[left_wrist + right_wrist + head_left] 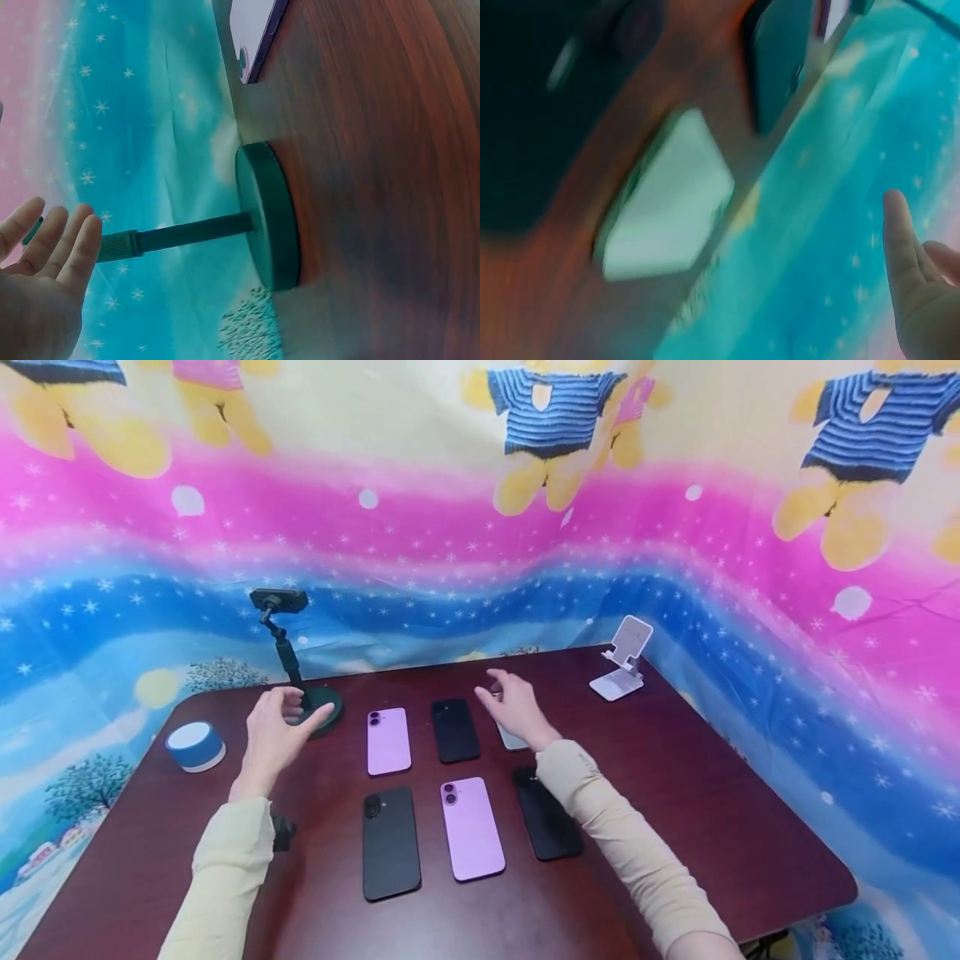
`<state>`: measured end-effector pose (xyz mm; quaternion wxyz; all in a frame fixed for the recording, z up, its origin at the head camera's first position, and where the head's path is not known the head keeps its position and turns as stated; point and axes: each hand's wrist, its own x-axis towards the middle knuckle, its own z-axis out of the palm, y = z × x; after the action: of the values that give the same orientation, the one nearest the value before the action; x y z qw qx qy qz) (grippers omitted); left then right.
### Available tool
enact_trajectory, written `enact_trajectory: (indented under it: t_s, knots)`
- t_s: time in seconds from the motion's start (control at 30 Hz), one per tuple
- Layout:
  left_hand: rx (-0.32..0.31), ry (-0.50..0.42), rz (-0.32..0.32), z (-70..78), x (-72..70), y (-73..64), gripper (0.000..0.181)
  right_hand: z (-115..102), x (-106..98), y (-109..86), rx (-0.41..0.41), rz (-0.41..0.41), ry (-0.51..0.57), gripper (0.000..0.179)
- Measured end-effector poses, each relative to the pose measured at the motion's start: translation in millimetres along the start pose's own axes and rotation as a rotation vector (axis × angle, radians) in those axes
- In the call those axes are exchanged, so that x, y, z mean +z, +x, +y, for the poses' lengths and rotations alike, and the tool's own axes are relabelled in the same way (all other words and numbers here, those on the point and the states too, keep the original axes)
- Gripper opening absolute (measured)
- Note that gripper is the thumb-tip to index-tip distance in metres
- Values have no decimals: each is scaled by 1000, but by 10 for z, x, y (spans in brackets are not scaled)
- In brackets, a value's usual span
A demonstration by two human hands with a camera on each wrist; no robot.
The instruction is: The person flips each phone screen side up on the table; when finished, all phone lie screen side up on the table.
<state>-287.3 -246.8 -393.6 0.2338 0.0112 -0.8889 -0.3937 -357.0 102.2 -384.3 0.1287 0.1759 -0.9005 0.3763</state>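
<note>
1. Head view: nearest come the cream sleeves [225, 868], reaching over the table [720, 802]. The person's left hand [272, 739] curves loosely with thumb and fingers apart, holding nothing, close to the green stand [288, 658]. The right hand [517, 706], also holding nothing, hovers over the pale phone [513, 741], partly hiding it. Behind lie the rear pink phone [389, 742] and rear black phone [455, 731]; in front, the front grey phone [392, 845], front pink phone [474, 831] and front black phone [551, 822]. The gaps probably let each be lifted separately. The blue-and-white cylinder [195, 746] and white folding stand [618, 683] sit outside the rows, seemingly leaving them room.

2. Left wrist view: the left hand is nearest, fingers extended, nothing gripped. Beyond it, the green stand's wide round base rests flat, presumably steadying the tall pole.

3. Right wrist view: a dark shape [540, 112] looms nearest, too blurred to identify. The pale phone lies flat on the table, well apart from the right hand, whose fingers pinch nothing.
</note>
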Motion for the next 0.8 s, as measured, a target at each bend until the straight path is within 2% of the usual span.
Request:
enact_trajectory:
  t_s: [0.1, 0.2, 0.27, 0.37, 0.43, 0.57, 0.67, 0.8]
  knots:
    - [-38, -15, -39, -74, 82, -27, 68, -108, 283, -37, 58, -37, 157, 44]
    - [-55, -3, -86, -144, 180, -52, 68, -218, 562, -105, 164, -144, 324, 46]
    - [-42, 22, -120, -183, 230, -59, 65, -316, 710, -164, 243, -245, 399, 52]
    - [-1, 74, -158, -249, 286, -39, 59, -460, 917, -248, 318, -370, 463, 57]
    - [23, 104, -166, -262, 338, -16, 54, -550, 1017, -285, 344, -430, 475, 59]
    - [24, 109, -231, -220, 479, 36, 52, -645, 1167, -303, 377, -462, 404, 57]
    - [9, 90, -300, -182, 552, 78, 53, -671, 1242, -273, 391, -439, 320, 57]
    - [-4, 85, -354, -196, 586, 134, 54, -700, 1296, -214, 413, -395, 244, 54]
